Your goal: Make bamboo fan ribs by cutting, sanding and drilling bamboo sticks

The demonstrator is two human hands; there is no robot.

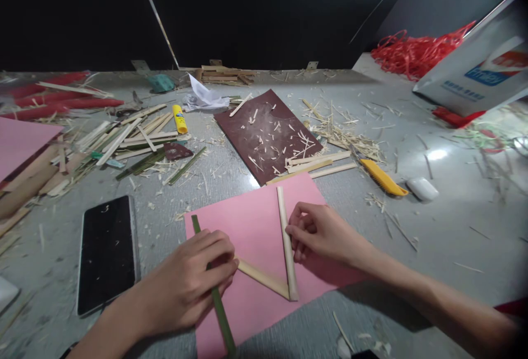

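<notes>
A sheet of pink paper (256, 227) lies in front of me with three bamboo strips on it in an N-like shape. My left hand (206, 276) is closed over the green bamboo strip (223, 318), its fingertips also at the upper end of the slanting pale strip (264, 279). What lies under the palm is hidden. On the right, the thumb and curled fingers of my right hand (309, 230) pinch at the edge of the upright pale bamboo strip (284, 238). The foot of that strip meets the slanting strip's lower end.
A phone (108, 254) lies left of the paper. Beyond are a glue stick (180, 119), a dark red board (268, 133) strewn with shavings, and piled bamboo strips (136, 133). Rightward lie a yellow utility knife (381, 176), a white lump (422, 188) and a white bag (474, 73).
</notes>
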